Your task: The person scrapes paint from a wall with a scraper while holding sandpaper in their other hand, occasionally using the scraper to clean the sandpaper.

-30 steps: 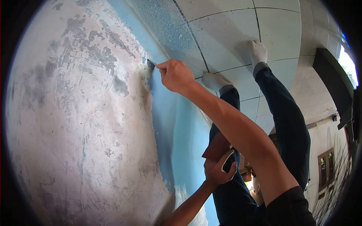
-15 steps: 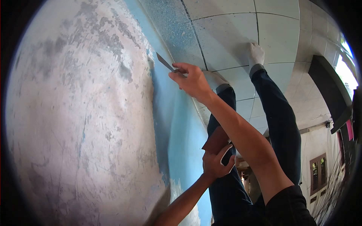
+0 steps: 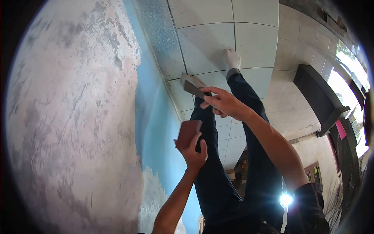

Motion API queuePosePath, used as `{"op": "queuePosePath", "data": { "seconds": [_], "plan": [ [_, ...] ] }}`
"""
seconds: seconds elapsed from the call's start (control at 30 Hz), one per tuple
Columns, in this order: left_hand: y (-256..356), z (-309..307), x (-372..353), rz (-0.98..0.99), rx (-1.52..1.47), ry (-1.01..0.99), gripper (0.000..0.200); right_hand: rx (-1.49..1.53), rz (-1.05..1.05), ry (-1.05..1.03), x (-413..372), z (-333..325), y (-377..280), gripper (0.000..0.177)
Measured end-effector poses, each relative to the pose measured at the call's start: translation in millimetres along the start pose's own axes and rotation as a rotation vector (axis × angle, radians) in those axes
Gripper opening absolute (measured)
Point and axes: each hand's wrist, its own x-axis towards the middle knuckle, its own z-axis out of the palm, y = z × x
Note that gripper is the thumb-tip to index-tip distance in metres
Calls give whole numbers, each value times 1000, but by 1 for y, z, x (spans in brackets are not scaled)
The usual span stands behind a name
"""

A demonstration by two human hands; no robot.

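Note:
My left hand [image 3: 193, 153] is closed around a reddish-brown folded piece that looks like sandpaper [image 3: 188, 132], its flat face turned up in front of the blue part of the wall. Above and to the right, my right hand [image 3: 226, 103] is closed on the handle of a putty knife [image 3: 192, 89]. The knife's wide metal blade points up and left, over one of my feet and apart from the wall. On the left stands the wall [image 3: 78, 117], its upper coat scraped to a patchy whitish-grey surface with a ragged edge against light blue paint [image 3: 156, 105].
Pale floor tiles [image 3: 206, 43] meet the wall's foot, with blue specks near the seam. My legs [image 3: 218, 163] and bare feet [image 3: 232, 59] are below my hands. A dark ledge [image 3: 321, 93] and bright openings lie at the right; a bright light [image 3: 286, 200] shines low down.
My right hand has drawn the putty knife down and away from the wall. My left hand has risen with the sandpaper, bringing the two closer. The whole view has shifted leftward.

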Motion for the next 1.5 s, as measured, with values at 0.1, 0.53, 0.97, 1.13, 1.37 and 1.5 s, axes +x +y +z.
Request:
{"op": "queuePosePath", "data": {
  "seconds": [0.1,0.53,0.97,1.13,1.37,1.5],
  "plan": [
    [24,3,-2,-186,-1,108,37,-208,-58,142,-42,-10,19,39],
    [128,-93,-48,-106,-665,311,61,-629,-853,214,-222,63,26,45],
    [163,-149,-78,-110,-537,265,56,-768,-1013,247,-260,93,58,56],
    [191,-170,-71,-338,-689,230,56,-730,-984,109,-276,95,60,56],
    [194,-170,-66,-274,-791,271,54,-748,-1059,250,-276,94,63,58],
    [195,-177,-65,-245,-724,255,52,-730,-1023,313,-272,91,58,62]
  ]
}}
